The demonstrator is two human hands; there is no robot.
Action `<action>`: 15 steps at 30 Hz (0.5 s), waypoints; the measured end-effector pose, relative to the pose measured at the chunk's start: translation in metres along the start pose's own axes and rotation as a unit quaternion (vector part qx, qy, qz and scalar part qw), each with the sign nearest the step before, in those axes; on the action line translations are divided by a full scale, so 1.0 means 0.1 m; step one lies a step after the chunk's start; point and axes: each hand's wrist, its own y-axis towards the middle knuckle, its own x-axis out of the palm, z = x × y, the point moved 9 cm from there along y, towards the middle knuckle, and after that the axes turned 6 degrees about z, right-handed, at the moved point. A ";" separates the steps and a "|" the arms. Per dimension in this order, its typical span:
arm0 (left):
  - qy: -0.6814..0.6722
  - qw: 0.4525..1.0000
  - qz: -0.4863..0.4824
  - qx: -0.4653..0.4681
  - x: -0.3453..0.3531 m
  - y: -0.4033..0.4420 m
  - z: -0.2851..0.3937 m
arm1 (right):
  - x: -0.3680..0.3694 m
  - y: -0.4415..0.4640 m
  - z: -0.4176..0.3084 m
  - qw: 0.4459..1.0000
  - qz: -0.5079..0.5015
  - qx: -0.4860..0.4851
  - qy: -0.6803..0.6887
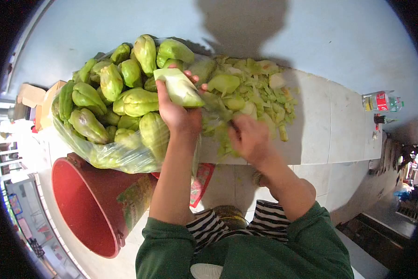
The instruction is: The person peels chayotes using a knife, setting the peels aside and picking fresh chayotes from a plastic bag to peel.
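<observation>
My left hand [180,111] is closed around a peeled chayote [178,87], its pale, flat-cut face turned up. To the right, my right hand [250,139] is blurred by motion and grips the dark handle of what looks like a knife [218,110]; its blade is smeared and hard to make out. The blade side points toward the chayote, and I cannot tell whether they touch. Unpeeled green chayotes [137,102] fill a clear plastic bag [125,156] left of my hands. Behind my right hand lies a heap of green peelings [265,100].
A red bucket [85,209] lies tipped below the bag, its mouth facing left. The white tiled ledge [316,116] runs along the wall. A plastic bottle with a red label [381,101] is at its far right. A cardboard box [43,100] stands at left.
</observation>
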 end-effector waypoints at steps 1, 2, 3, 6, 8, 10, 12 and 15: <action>-0.010 0.999 0.027 0.034 -0.06 -0.01 0.04 | 0.03 -0.02 -0.15 0.999 -0.029 -0.043 -0.013; -0.019 0.996 0.054 0.069 -0.12 -0.03 0.10 | 0.07 -0.04 -0.28 0.994 -0.058 -0.086 -0.025; -0.028 0.996 0.058 0.064 -0.14 -0.04 0.02 | 0.06 -0.06 -0.29 0.994 -0.065 -0.086 -0.033; -0.009 0.986 0.055 0.155 -0.14 -0.08 0.17 | 0.04 -0.06 -0.45 0.991 -0.040 -0.126 -0.015; 0.004 0.985 0.040 0.167 -0.12 -0.10 0.20 | 0.04 -0.04 -0.46 0.991 -0.031 -0.127 -0.009; 0.017 0.983 0.023 0.180 -0.09 -0.11 0.23 | 0.05 -0.04 -0.47 0.991 -0.028 -0.131 -0.006; 0.019 0.982 0.008 0.187 -0.06 -0.11 0.25 | 0.05 -0.04 -0.47 0.990 -0.027 -0.135 -0.004; -0.005 0.984 0.016 0.175 -0.03 -0.11 0.24 | 0.04 -0.04 -0.45 0.991 -0.030 -0.128 -0.003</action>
